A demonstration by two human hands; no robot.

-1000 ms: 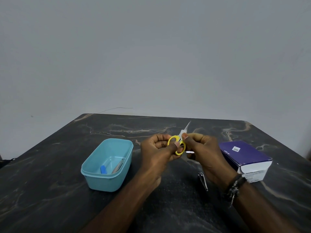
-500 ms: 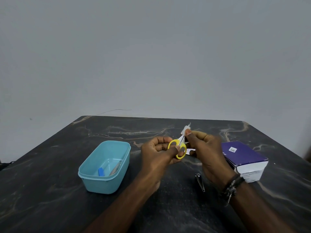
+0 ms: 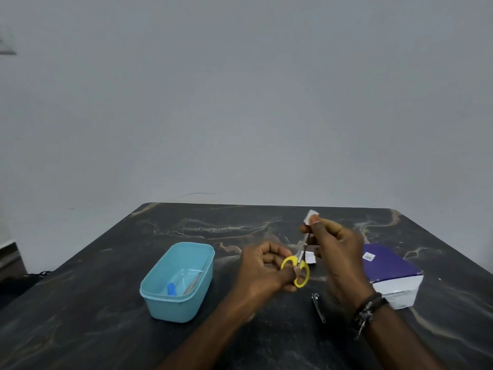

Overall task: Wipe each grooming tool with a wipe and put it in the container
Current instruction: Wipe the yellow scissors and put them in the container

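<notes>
My left hand (image 3: 262, 271) grips small scissors (image 3: 296, 271) by their yellow handles, blades pointing up and away. My right hand (image 3: 334, 252) pinches a white wipe (image 3: 309, 217) around the blade tips, which are hidden by the wipe and fingers. A light blue plastic container (image 3: 178, 283) stands to the left of my hands; inside it lie a blue-handled tool (image 3: 171, 288) and a slim metal tool (image 3: 193, 283). A metal nail clipper (image 3: 318, 307) lies on the table below my right hand.
A purple-and-white box (image 3: 390, 273) lies at the right, near my right wrist. A small white scrap (image 3: 310, 257) shows between my hands. The dark marbled table (image 3: 80, 316) ends at a grey wall behind. A dark object sits beyond the left edge.
My right hand has slid the wipe up along the scissor blades from near the handles to the tips. The left hand holds the handles as before.
</notes>
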